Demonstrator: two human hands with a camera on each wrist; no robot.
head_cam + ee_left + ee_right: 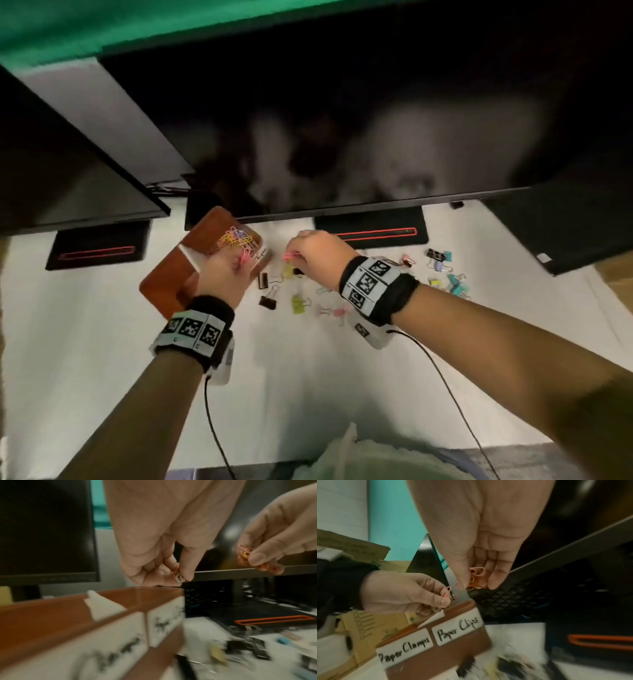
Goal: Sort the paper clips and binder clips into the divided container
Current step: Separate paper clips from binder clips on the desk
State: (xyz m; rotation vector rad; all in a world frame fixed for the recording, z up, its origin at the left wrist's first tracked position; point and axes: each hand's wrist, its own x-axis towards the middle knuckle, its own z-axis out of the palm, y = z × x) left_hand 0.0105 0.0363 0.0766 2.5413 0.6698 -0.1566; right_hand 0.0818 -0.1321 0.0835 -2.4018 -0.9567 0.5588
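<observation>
A brown divided container (pixel 161 284) stands on the white table, labelled "Paper Clamps" (pixel 405 647) and "Paper Clips" (pixel 458 629). Its far compartment holds a heap of coloured paper clips (pixel 238 238). My left hand (pixel 226 270) hovers over the container's near right rim and pinches a few pink and white paper clips (pixel 179 576). My right hand (pixel 313 253), just right of the container and above the table, pinches several pink, orange and yellow paper clips (pixel 476 577). Binder clips (pixel 299 303) in several colours lie scattered under and right of my right hand.
A large dark monitor (pixel 342 120) overhangs the back of the table, with a second screen (pixel 68 164) at the left. Black stand bases with red outlines (pixel 373 233) sit behind the clips. More binder clips (pixel 448 274) lie at the right. Cardboard boxes (pixel 368 626) stand left of the container.
</observation>
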